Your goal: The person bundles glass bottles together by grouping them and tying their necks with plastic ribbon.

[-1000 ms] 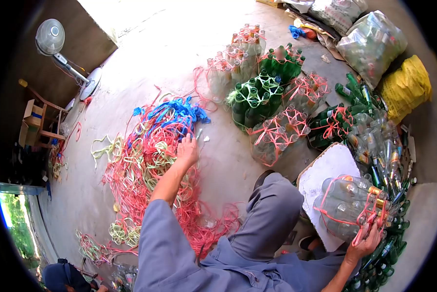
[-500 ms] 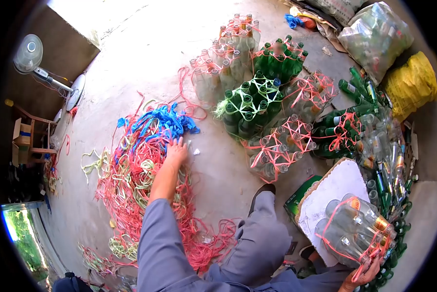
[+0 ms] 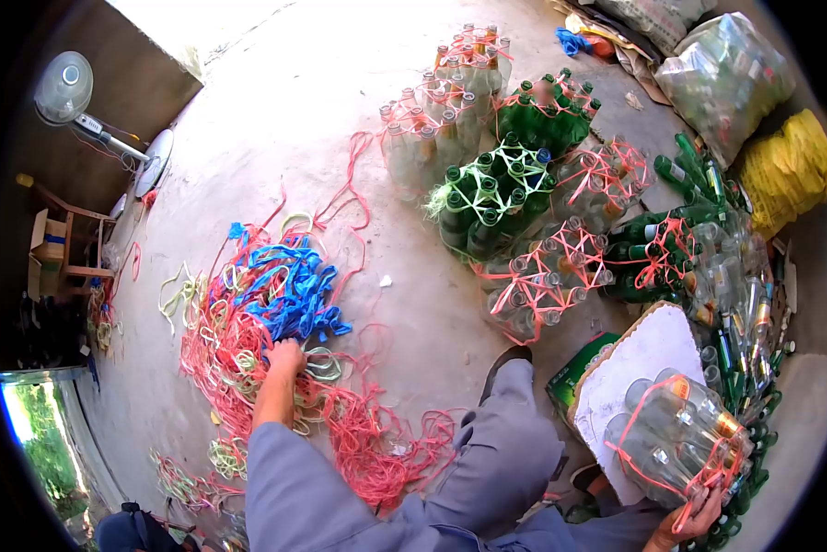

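My left hand point(image 3: 286, 355) is closed on strands in a heap of plastic string point(image 3: 238, 368), at the lower edge of a blue clump of strips point(image 3: 289, 290). Its fingertips are buried, so I cannot tell which strands it grips. At the lower right, my right hand point(image 3: 694, 520) is closed around red plastic string point(image 3: 708, 474) at the necks of a bundle of clear glass bottles point(image 3: 657, 432). That bundle lies on its side across a white board point(image 3: 607, 377), with a loop of string around the bottles.
Tied bundles of green bottles point(image 3: 496, 198) and clear bottles point(image 3: 422, 152) stand ahead. Loose bottles point(image 3: 731, 313) pile up on the right, below a yellow sack point(image 3: 786, 175) and a clear bag point(image 3: 726, 78). A fan point(image 3: 63, 87) stands at the left.
My left hand has moved toward me and closed in the string heap. The blue strips have shifted and spread toward me. My right hand stays on the string at the bottle bundle.
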The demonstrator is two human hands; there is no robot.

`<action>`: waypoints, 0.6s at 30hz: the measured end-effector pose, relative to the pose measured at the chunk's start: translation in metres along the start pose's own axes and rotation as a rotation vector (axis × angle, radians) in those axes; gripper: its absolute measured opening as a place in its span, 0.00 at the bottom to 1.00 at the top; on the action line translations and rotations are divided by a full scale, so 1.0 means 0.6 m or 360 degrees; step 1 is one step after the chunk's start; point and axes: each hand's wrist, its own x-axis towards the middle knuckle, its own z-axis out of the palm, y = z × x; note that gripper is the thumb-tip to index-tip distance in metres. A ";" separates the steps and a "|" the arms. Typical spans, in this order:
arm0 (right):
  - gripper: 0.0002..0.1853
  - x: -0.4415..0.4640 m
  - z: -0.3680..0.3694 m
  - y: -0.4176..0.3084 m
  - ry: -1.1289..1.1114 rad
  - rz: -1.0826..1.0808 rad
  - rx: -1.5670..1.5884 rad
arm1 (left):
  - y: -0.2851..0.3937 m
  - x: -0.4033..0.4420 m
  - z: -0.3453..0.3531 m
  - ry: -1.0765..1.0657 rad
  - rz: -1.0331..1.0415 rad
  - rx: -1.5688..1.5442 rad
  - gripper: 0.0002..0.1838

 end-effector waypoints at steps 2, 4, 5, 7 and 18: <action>0.19 0.008 -0.004 -0.014 -0.0025 -0.0009 0.0021 | 0.003 -0.019 0.004 0.0068 -0.0041 -0.0128 0.27; 0.19 0.012 -0.005 -0.020 -0.0021 0.0041 0.0059 | 0.014 -0.022 0.012 0.0150 0.0042 -0.0131 0.26; 0.19 0.013 -0.004 -0.024 -0.0019 0.0046 0.0068 | 0.018 -0.022 0.020 0.0190 0.0080 -0.0129 0.26; 0.19 0.020 -0.005 -0.040 -0.0012 0.0058 0.0085 | 0.036 -0.033 0.043 0.0464 0.0230 -0.0166 0.22; 0.18 0.043 -0.019 -0.065 -0.0031 0.0006 0.0066 | 0.147 -0.163 0.164 0.0813 0.0562 -0.0365 0.25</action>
